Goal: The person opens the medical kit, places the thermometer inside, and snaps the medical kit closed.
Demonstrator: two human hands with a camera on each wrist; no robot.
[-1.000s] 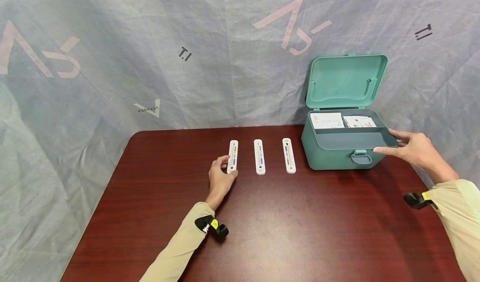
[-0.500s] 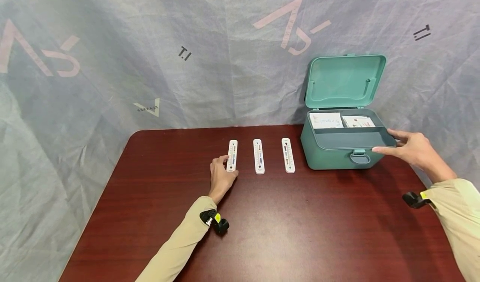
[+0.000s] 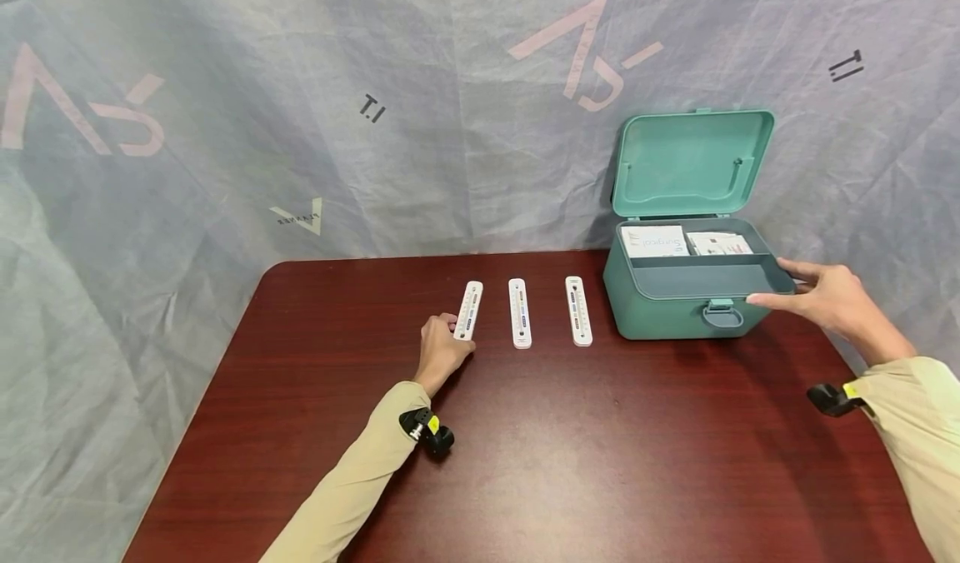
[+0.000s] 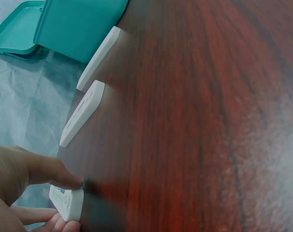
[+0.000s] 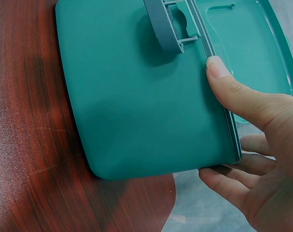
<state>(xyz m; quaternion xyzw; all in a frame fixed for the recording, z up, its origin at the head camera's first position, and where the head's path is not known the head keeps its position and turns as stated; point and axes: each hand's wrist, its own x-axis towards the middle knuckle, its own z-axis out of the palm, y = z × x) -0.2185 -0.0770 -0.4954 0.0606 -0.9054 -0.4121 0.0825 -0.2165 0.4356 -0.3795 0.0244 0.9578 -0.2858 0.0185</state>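
Three white thermometer strips lie on the table: a left one (image 3: 469, 309), a middle one (image 3: 519, 313) and a right one (image 3: 578, 311). My left hand (image 3: 441, 348) pinches the near end of the left strip, which leans slightly to the right; in the left wrist view, thumb and fingers of that hand (image 4: 25, 188) lie on either side of the strip's end (image 4: 75, 205). A green box (image 3: 667, 317) stands at the right with its lid raised. My right hand (image 3: 836, 301) grips the box's right front corner, thumb on the front rim in the right wrist view.
In the box's upper tray (image 3: 697, 280) lie a white packet marked Surgical (image 3: 652, 241) and more white packets (image 3: 718, 244). A grey printed cloth (image 3: 375, 171) hangs behind the table (image 3: 562, 463).
The left strip has turned, its far end swinging to the right, while my left hand stays at its near end. My right hand and the box have not moved.
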